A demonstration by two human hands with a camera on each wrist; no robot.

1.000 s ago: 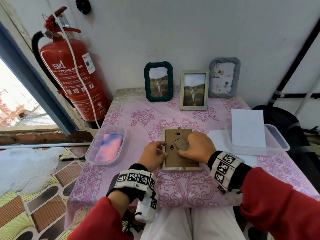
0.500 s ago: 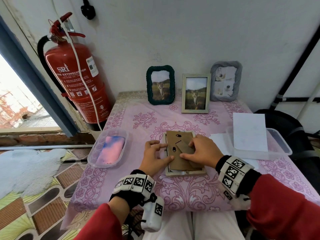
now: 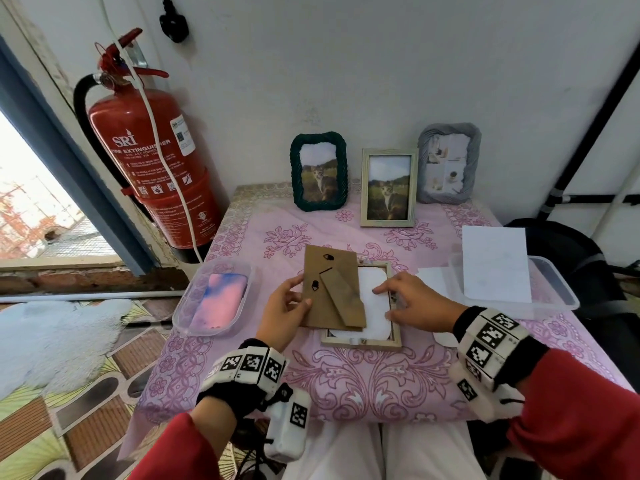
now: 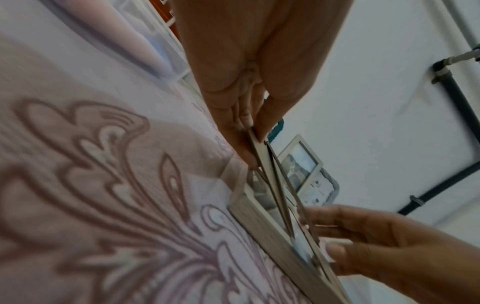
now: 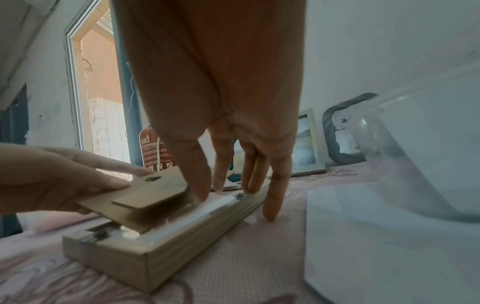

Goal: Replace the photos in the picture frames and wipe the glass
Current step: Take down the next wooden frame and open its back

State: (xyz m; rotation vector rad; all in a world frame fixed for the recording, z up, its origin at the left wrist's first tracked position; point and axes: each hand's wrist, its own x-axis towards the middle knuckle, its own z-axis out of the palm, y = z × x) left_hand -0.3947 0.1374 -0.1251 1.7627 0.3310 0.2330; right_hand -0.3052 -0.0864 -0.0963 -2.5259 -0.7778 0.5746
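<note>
My left hand (image 3: 284, 311) pinches the left edge of the brown backing board (image 3: 332, 289), thumb on top and fingers under it, and holds it lifted and tilted over the wooden picture frame (image 3: 360, 341). My right hand (image 3: 414, 303) is open, with straight fingers: the thumb and first fingers press on the white photo back (image 3: 375, 299) inside the frame, and the little finger stands on the cloth just beside the frame's right rail.

The frame lies face down on the worktop (image 3: 346, 382), which has a pink flowered cloth, and the board covers its left half. Left of the frame is a clear tray with a pink and blue cloth (image 3: 218, 299), I think for wiping. Right of the frame is a clear plastic box (image 3: 554, 289) with white sheets (image 3: 495, 265). Behind the frame, against the wall, stand three frames: a dark green one (image 3: 318, 171), a pale wooden one (image 3: 388, 188) and a grey one (image 3: 448, 163). Far left of the frame hangs a red fire extinguisher (image 3: 156, 161).

I judge that I am taking the backing off, so the old photo is not yet out. What can go wrong: the board's folding stand (image 3: 341, 299) may catch the small metal tabs on the frame rails and bend them. If I drag the board instead of lifting it, the photo may crease. If my right hand presses too hard, the glass below could crack, though I cannot see the glass from here. My fingertips may also leave marks on it.
</note>
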